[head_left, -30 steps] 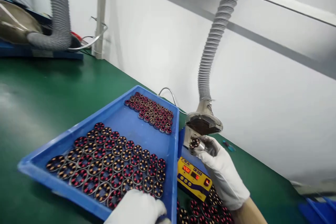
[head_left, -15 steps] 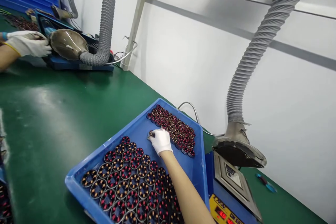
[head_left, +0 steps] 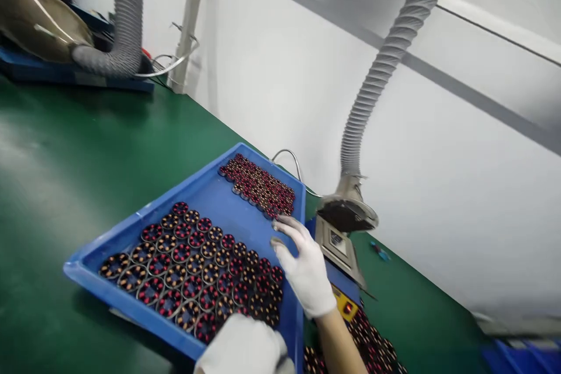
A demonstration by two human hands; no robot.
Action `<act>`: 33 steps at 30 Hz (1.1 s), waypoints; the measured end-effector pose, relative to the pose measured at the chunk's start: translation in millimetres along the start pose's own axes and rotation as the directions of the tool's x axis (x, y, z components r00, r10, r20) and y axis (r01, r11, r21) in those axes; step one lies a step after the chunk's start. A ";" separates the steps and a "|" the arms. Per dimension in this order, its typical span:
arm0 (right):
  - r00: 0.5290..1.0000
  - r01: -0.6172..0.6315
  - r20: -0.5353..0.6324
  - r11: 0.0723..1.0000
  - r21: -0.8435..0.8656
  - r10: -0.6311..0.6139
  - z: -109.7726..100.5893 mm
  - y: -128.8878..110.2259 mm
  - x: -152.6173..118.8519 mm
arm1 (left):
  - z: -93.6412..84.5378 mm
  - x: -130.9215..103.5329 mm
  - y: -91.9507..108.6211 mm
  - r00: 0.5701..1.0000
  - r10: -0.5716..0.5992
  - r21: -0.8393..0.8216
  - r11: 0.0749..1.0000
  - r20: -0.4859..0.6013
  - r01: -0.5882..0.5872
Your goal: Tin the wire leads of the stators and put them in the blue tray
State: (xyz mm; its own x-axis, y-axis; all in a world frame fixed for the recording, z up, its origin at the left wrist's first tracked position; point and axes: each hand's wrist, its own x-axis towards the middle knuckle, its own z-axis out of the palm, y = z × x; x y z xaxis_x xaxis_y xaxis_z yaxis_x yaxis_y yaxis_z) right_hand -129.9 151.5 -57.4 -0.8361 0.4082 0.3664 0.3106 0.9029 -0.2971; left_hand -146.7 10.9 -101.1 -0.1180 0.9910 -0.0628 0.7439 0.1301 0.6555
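A blue tray (head_left: 210, 196) lies on the green table with two groups of small round wound coil parts, dark rings with red or copper-gold segments. The near group (head_left: 193, 251) fills the front; the far group (head_left: 263, 184) is packed close at the back, with bare tray floor between. Over the tray's right side, my right hand (head_left: 307, 269), in a white glove, has its thumb and fingers apart with nothing visible between them. My left hand (head_left: 245, 345), also white-gloved, is blurred at the bottom edge over the near coil parts; its fingers are mostly hidden.
Right of the tray stand a machine with a yellow display panel (head_left: 344, 304) and more coil parts (head_left: 372, 345). A grey extraction hose (head_left: 368, 93) ends in a hood (head_left: 348, 210) above it. Another hood (head_left: 44, 23) is at upper left; a small blue tool (head_left: 379, 251) lies right.
My right hand has drawn back from the middle of the tray to its right side, its fingers now spread. My left hand has come into view at the bottom. The view has swung right.
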 end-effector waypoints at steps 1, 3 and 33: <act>0.997 0.009 -0.073 0.999 0.054 -0.005 -12.4 8.7 -26.3 | -0.6 -0.6 1.0 1.000 -0.011 0.014 1.000 0.001 0.011; 0.982 -0.060 -0.176 0.994 0.089 0.075 -31.0 30.5 -79.6 | -1.5 -2.5 2.9 0.999 -0.031 0.041 0.999 -0.010 0.031; 0.806 -0.451 -0.013 0.630 0.632 0.591 -83.6 46.5 -162.7 | -33.1 7.2 73.9 0.927 0.249 0.243 0.953 -0.280 -0.182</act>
State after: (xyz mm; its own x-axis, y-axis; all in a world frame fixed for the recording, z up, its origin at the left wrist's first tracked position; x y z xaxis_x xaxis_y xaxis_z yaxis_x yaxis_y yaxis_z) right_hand 58.3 138.3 -57.1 -0.4846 0.8648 0.1317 0.2870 0.2994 -0.9100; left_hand -114.4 26.7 -28.2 -0.1085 0.9428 0.3153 0.8899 -0.0493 0.4536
